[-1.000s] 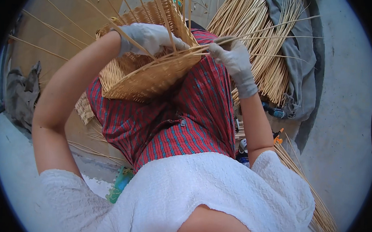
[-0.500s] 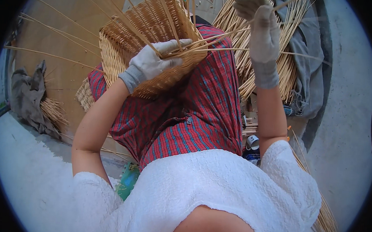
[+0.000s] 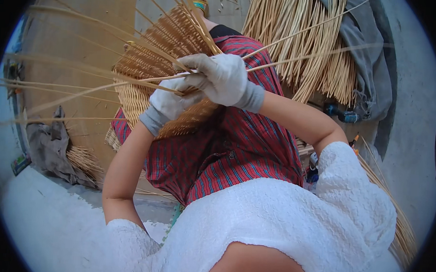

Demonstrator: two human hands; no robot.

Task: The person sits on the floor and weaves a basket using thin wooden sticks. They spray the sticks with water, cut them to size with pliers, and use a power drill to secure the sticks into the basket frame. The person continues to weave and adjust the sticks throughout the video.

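A half-woven wicker basket [image 3: 156,46] rests tilted on my lap, over red checked cloth [image 3: 257,133]. Long pale wicker rods [image 3: 94,26] stick out from its rim to the left and upward. In a white glove with a grey cuff, my left hand [image 3: 173,102] grips the basket's near rim. My right hand [image 3: 223,78], gloved alike, meets it there with bent fingers closed round a wicker rod at the rim. The fingertips of both hands overlap, so part of the left hand's grip is hidden. Two more rods run out past my right hand toward the upper right.
A big bundle of loose wicker rods [image 3: 300,40] lies at the upper right beside grey cloth [image 3: 372,60]. A dark and blue tool [image 3: 343,113] lies below it. Another grey cloth [image 3: 49,145] and short rods [image 3: 83,161] are at the left. More rods [image 3: 403,231] lie lower right.
My right hand has come down and left from its raised, open position above the rods to the basket rim and closed there. Several rods now sweep left, blurred.
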